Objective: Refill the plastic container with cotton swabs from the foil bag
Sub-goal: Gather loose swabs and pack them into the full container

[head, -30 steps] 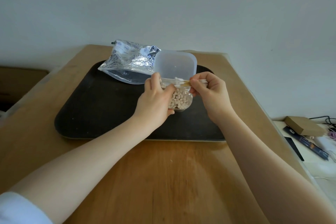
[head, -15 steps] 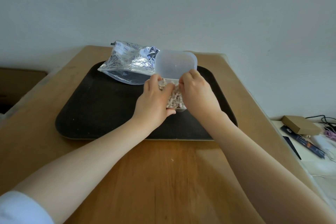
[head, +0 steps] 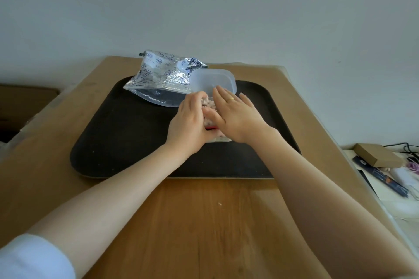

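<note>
A: What are the hands doing?

B: The left hand [head: 189, 125] is curled round the near left side of the plastic container [head: 218, 139], fingers bent over its rim and gripping it; the right hand [head: 235, 115] lies flat, fingers straight and together, palm down on the cotton swabs [head: 208, 104] that fill the container, pressing them and holding nothing; a thin ring shows on one finger.

A: And where is the container?

B: On the dark tray [head: 127, 138], right of its middle, on the wooden bench [head: 204, 222]; its translucent lid [head: 213, 79] stands open behind the hands, tilted up; the foil bag [head: 163, 79] lies on the tray's far left part, just beside the lid and perhaps touching it, though the overlap hides the join.

A: What has changed from a second ago?

B: A second ago the right hand pinched a small bundle of swabs at the container's right edge; half a second ago it was bent over the opening; now that bundle is out of its fingers and the hand is spread flat on top; the left hand keeps its grip throughout; the bag and lid lie as before.

A: Anything else in view?

B: A cardboard box [head: 377, 154] and some cables [head: 405, 147] sit off to the right, well apart from the tray.
</note>
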The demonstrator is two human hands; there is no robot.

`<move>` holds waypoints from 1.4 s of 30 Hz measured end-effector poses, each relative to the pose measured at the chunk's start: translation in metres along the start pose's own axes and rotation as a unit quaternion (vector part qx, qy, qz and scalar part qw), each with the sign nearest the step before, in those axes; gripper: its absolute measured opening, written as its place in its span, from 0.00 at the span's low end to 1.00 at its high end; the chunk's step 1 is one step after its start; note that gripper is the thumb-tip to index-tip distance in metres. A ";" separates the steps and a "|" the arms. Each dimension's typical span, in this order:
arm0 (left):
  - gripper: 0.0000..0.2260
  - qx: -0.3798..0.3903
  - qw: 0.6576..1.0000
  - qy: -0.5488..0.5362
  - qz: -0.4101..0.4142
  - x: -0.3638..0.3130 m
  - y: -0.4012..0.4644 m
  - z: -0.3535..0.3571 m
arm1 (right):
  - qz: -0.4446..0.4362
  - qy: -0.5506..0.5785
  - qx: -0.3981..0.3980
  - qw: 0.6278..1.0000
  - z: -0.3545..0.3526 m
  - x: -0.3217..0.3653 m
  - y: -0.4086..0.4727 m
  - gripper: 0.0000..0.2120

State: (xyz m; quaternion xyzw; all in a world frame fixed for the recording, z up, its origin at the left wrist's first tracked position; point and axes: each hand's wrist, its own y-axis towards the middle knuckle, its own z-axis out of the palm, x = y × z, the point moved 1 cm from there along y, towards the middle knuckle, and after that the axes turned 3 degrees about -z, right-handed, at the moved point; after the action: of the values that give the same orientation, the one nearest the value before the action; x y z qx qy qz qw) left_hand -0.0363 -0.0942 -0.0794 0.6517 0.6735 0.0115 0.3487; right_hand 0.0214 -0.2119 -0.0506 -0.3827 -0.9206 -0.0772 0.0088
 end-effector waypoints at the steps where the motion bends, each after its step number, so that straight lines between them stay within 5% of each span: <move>1: 0.38 0.003 1.000 -0.006 -0.012 0.001 0.002 0.000 | -0.001 0.040 0.024 0.999 -0.002 -0.001 0.004 0.36; 3: 0.40 0.018 0.999 -0.003 -0.037 0.003 0.005 -0.001 | 0.014 0.246 0.028 0.969 -0.008 -0.004 0.010 0.28; 5: 0.42 0.049 0.998 0.007 -0.041 0.004 0.007 -0.003 | 0.079 0.473 -0.072 0.875 -0.009 -0.013 0.013 0.21; 7: 0.41 0.088 0.996 0.022 -0.024 0.002 0.009 -0.004 | 0.183 0.538 -0.182 0.803 -0.007 -0.025 0.014 0.14; 10: 0.37 0.126 0.991 0.049 -0.006 0.002 0.012 -0.005 | 0.303 0.556 -0.219 0.742 0.002 -0.034 0.021 0.10; 12: 0.36 0.134 0.990 0.053 0.000 0.002 0.012 -0.005 | 0.359 0.584 -0.187 0.704 0.006 -0.034 0.024 0.18; 14: 0.39 0.139 0.989 0.055 0.004 0.002 0.013 -0.005 | 0.372 0.654 -0.067 0.655 0.007 -0.029 0.023 0.25; 19: 0.45 0.118 0.993 0.030 0.008 0.004 0.013 -0.008 | 0.279 0.775 0.058 0.565 -0.001 -0.034 0.008 0.19; 22: 0.46 0.093 0.995 0.019 0.018 0.003 0.008 -0.009 | 0.286 0.781 0.066 0.551 0.001 -0.034 0.008 0.14; 27: 0.46 0.084 0.996 -0.003 0.006 0.000 0.003 -0.010 | 0.316 0.729 0.078 0.602 0.008 -0.031 0.011 0.15; 32: 0.43 0.082 0.996 0.033 0.028 -0.002 -0.003 -0.010 | 0.269 0.736 0.121 0.609 -0.004 -0.035 0.005 0.27; 35: 0.41 0.068 0.996 0.044 0.042 -0.004 -0.009 -0.011 | 0.246 0.715 0.139 0.640 -0.012 -0.036 0.003 0.20; 40: 0.44 0.056 0.998 0.030 0.030 -0.006 -0.011 -0.010 | 0.285 0.647 0.073 0.703 0.000 -0.028 0.005 0.20; 42: 0.44 0.064 0.997 0.037 0.021 -0.006 -0.010 -0.011 | 0.279 0.661 0.050 0.695 -0.002 -0.029 0.005 0.21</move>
State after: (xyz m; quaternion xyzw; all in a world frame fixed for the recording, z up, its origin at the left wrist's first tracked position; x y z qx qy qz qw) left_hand -0.0505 -0.0965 -0.0727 0.6858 0.6716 -0.0005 0.2804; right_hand 0.0458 -0.2290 -0.0504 -0.4715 -0.5310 -0.2582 0.6550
